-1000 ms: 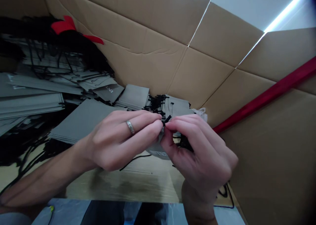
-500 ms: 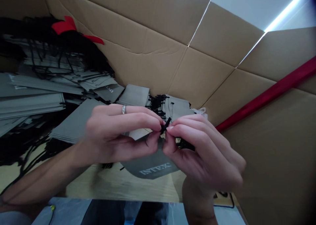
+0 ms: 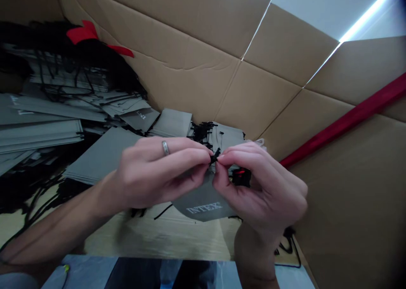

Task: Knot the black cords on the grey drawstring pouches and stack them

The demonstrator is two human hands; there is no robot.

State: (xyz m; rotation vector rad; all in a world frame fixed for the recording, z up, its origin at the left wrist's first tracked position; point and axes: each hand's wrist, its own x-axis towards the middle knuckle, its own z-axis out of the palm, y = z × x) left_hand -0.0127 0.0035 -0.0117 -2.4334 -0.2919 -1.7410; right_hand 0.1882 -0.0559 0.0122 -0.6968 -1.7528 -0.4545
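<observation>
Both hands meet at the middle of the view over a small grey pouch (image 3: 203,202) printed INTEX. My left hand (image 3: 158,172), a ring on one finger, pinches the black drawstring (image 3: 215,157) at the pouch's top. My right hand (image 3: 260,187) pinches the same cord from the other side, fingertips touching the left hand's. A small black piece with a red spot (image 3: 240,177) sits inside the right hand's curled fingers. The pouch hangs below the fingers, partly hidden by them.
Stacks of flat grey pouches (image 3: 104,153) with black cords lie in a large cardboard box (image 3: 196,69), piled high at the left. A red ribbon (image 3: 85,33) tops the far pile. A red bar (image 3: 345,122) crosses the right wall. Loose black cords (image 3: 287,244) lie below my right wrist.
The hands stayed pinched on the cord while the pouch swung out from behind the fingers, showing its print. My right hand's fingers curled in, exposing the black piece with the red spot.
</observation>
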